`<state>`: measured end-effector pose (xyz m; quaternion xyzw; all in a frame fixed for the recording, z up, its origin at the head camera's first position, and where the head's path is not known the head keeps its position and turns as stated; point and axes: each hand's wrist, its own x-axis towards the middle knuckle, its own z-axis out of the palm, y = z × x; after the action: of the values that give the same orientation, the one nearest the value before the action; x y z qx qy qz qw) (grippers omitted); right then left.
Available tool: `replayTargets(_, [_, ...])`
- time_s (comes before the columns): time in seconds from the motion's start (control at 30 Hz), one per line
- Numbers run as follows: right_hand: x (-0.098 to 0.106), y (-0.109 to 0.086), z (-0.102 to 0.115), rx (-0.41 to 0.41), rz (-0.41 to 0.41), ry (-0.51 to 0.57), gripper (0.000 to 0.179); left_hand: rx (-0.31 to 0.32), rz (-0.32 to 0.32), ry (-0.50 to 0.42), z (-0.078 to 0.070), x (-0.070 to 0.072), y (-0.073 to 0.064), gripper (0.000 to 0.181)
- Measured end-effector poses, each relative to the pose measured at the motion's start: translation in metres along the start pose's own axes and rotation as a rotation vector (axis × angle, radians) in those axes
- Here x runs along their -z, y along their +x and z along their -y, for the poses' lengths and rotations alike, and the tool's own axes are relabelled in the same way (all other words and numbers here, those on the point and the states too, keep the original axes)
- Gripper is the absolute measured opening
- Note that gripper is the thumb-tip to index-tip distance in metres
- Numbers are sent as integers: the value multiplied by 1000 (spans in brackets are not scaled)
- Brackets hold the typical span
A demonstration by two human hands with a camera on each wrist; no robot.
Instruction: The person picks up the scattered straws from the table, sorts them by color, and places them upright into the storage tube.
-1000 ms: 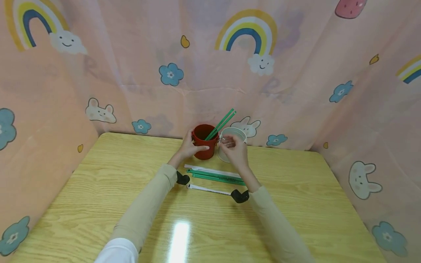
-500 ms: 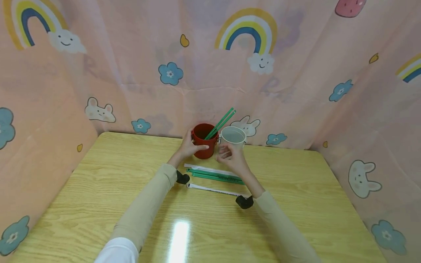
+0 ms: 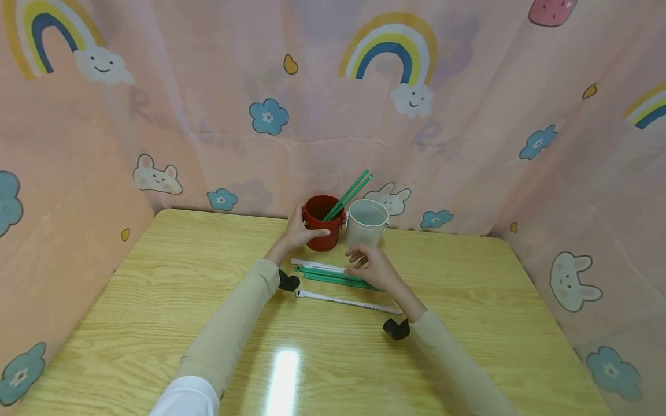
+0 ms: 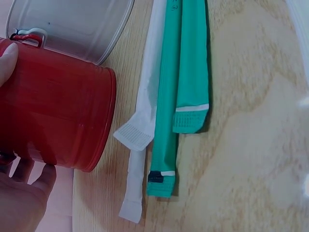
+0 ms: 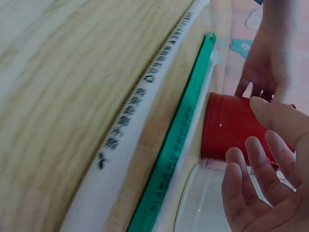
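Head view: the right hand, fingers loosely bent around nothing, had dropped from the white bucket to the wrapped straws below centre, now its nearest things; the left hand gripped the red bucket at centre, two green sticks leaning inside.

A white wrapper carries a line of black Chinese characters, too blurred to read surely, with what looks like a recycling sign among them and a small leaf-like mark at the near end. A green wrapper bears a dark line of similar print; its near end seems to read "PLA", the rest illegible. In the left wrist view, a few dark characters on a green wrapper are cut off. Faint letter shapes on the curtain resemble "R" and "e".
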<state>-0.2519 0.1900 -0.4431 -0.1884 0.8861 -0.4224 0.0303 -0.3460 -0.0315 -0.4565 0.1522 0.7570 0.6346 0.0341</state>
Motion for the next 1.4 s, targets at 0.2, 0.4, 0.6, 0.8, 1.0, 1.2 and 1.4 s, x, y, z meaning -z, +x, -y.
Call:
replayTargets(0.2, [0,-3,-5,-41,64,-31,35,5,-5,13,-2,0,0,85])
replayTargets(0.4, [-2,-8,-8,-73,124,-104,30,1,-9,13,-1,0,-1,84])
replayTargets(0.6, [-4,-12,-13,-87,160,-131,27,-2,-10,10,-1,1,-1,84])
replayTargets(0.8, [-4,-14,-13,-58,167,-154,26,-9,-5,3,-2,0,-1,84])
replayTargets(1.0, [-5,-15,-13,-33,196,-193,25,-9,10,-23,0,0,0,86])
replayTargets(1.2, [-6,-16,-11,-21,208,-218,21,0,9,-14,0,0,0,86])
replayTargets(1.4, [-7,-16,-10,9,206,-295,18,5,0,3,1,0,0,85])
